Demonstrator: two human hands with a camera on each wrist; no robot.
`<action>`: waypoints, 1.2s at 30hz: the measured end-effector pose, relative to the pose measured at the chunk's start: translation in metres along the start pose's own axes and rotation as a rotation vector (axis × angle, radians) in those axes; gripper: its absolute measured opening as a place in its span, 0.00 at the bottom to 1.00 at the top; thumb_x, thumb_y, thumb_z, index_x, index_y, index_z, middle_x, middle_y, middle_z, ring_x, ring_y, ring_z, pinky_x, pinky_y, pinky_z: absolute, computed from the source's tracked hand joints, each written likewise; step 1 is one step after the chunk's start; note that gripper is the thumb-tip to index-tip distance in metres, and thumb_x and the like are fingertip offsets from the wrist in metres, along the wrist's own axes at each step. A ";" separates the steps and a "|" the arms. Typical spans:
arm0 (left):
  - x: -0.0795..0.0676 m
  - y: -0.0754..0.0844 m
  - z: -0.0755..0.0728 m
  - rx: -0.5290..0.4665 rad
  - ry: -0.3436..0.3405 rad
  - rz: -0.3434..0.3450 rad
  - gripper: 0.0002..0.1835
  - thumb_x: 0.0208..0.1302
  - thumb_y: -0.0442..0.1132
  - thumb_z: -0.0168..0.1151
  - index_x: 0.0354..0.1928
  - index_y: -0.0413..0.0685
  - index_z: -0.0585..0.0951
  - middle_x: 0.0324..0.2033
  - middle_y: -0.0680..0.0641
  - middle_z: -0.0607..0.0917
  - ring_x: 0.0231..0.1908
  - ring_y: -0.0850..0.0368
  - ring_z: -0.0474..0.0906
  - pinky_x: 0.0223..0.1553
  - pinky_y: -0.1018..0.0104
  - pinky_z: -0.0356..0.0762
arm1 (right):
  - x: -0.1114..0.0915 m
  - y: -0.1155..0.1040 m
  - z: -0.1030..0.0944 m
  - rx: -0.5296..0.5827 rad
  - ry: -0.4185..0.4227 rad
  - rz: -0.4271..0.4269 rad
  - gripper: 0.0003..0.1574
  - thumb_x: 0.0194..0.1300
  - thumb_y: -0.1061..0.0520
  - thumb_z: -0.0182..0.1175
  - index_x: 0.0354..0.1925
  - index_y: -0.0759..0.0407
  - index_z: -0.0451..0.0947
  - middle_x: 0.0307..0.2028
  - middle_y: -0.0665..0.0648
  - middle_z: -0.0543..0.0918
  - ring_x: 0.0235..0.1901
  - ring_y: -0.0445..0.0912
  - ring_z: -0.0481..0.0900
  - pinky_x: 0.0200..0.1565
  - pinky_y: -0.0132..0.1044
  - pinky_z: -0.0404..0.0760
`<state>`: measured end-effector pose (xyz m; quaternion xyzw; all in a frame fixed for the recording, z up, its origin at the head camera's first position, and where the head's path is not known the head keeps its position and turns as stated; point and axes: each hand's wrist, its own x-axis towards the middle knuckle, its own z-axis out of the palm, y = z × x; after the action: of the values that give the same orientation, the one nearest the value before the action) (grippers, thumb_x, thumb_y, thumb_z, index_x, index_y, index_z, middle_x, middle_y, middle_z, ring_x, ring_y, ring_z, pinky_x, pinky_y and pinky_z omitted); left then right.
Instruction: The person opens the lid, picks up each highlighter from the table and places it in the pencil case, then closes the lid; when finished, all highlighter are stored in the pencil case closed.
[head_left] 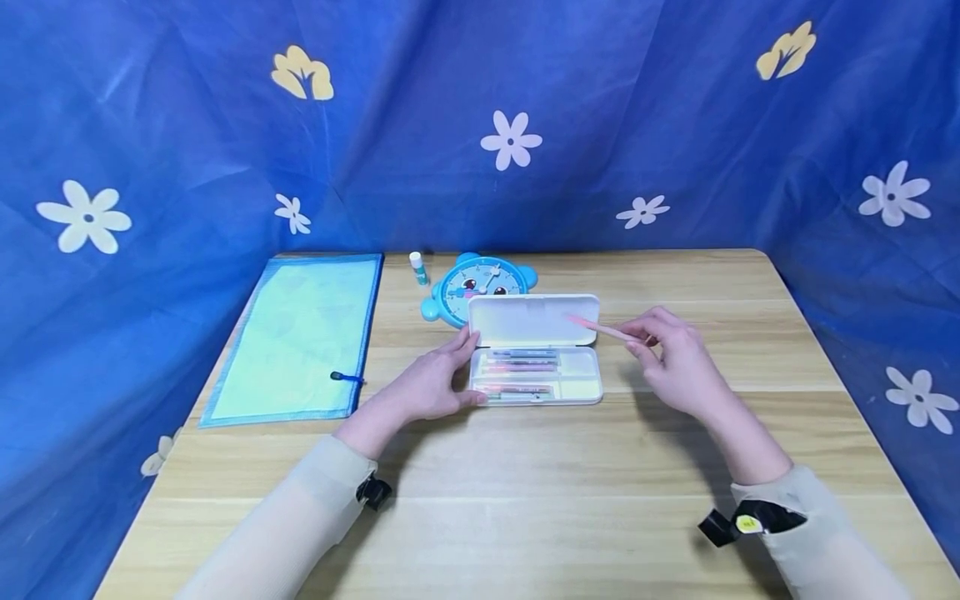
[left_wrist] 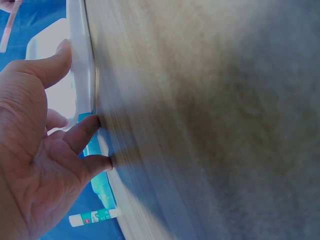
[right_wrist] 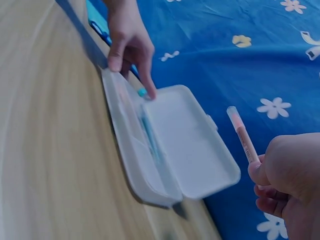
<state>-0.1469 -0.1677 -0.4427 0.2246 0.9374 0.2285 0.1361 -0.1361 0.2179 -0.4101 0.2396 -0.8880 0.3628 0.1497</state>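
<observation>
A white pencil case (head_left: 581,365) lies on the table with its lid (head_left: 525,322) raised at the back. Several slim pens (head_left: 521,365) rest in its left compartments. My left hand (head_left: 429,385) holds the case's left end, thumb at the front corner and a finger against the lid; the left wrist view shows the other fingers spread beside it. To the right of the lid, my right hand (head_left: 671,362) pinches a pink pen (right_wrist: 245,140) between thumb and fingers. The pen is raised above the table, its tip end pointing left and overlapping the lid in the head view.
Behind the case sits a blue toy clock (head_left: 457,298), partly hidden by the lid. A glue stick (head_left: 418,268) stands left of it. At the far left lies a light-blue zip folder (head_left: 296,337). Blue flowered cloth (head_left: 420,133) hangs behind the table.
</observation>
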 end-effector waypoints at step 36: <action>0.000 0.000 -0.001 0.005 -0.005 -0.009 0.59 0.64 0.59 0.76 0.84 0.45 0.51 0.83 0.42 0.45 0.79 0.38 0.54 0.77 0.46 0.56 | 0.006 -0.031 0.108 -0.032 -0.271 -0.132 0.07 0.67 0.68 0.70 0.43 0.61 0.89 0.38 0.50 0.82 0.43 0.47 0.80 0.47 0.44 0.83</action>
<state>-0.1471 -0.1680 -0.4422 0.2215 0.9386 0.2251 0.1388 -0.1340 0.1192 -0.4647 0.3419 -0.8881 0.3021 0.0559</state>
